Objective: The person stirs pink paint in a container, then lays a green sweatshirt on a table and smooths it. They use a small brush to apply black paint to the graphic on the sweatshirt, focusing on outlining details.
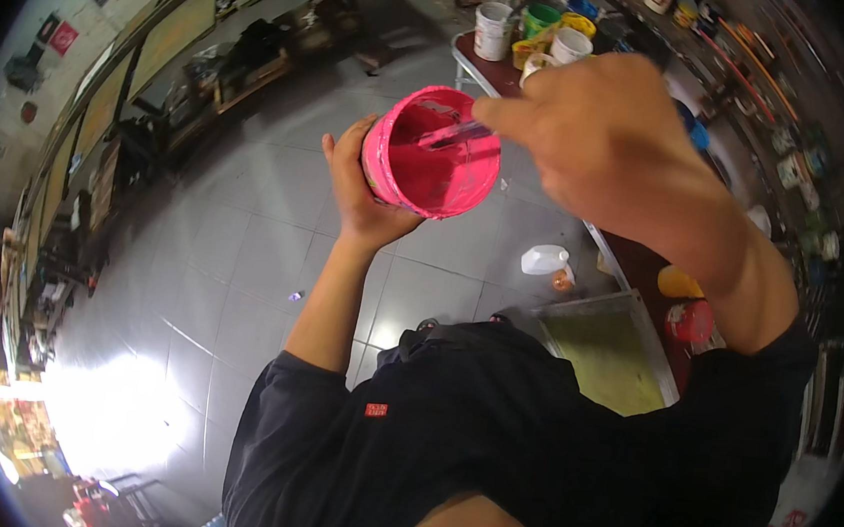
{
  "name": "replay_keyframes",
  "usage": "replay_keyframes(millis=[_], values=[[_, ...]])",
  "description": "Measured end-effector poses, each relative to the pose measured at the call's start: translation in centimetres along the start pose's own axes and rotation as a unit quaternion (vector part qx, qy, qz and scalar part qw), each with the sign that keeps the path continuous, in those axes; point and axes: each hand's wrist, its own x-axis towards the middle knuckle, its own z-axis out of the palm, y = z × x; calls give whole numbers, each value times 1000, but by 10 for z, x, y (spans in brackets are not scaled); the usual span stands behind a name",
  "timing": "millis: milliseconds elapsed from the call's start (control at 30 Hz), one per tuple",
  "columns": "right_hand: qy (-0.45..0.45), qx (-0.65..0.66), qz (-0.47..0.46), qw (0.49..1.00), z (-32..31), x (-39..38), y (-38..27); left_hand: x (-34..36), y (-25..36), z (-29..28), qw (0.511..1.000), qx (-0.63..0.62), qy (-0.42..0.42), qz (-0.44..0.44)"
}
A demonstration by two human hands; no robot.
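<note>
Pink and wet-looking inside, so hold the bucket point(376, 164) tipped, just right of the left hand point(356, 193), with its mouth toward the right hand point(595, 118), and draw the narrow stick point(451, 137) gently through the paint point(439, 180) without flicking any out. Cups the bucket's outer side with the left hand, spread wide and pressed against it. Holds the stick, just left of the right hand, with that hand mostly curled, pointing the index finger point(503, 118) toward it; cannot tell how firmly, given a grip largely hidden from view.
</note>
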Motion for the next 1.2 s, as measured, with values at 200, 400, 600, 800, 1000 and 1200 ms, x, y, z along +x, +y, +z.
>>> replay_keyframes(millis=[200, 400, 600, 800, 1000, 1200], values=[[17, -76, -12, 997, -19, -21, 20, 3, 0, 16, 996, -37, -72, 25], [-60, -121, 72, 988, -12, -64, 25, 17, -1, 28, 994, -30, -63, 79], [-134, -95, 158, 974, -4, -78, 7, 29, 3, 29, 994, -6, -46, 95], [-156, -39, 176, 971, 3, -79, -1, 38, -8, 34, 991, 7, -6, 136], [-137, 62, 234, 961, 15, -82, -7, 38, -13, 33, 991, 24, 6, 131], [-105, 247, 307, 913, 26, -86, -16, 29, -16, 32, 992, 38, 24, 116]])
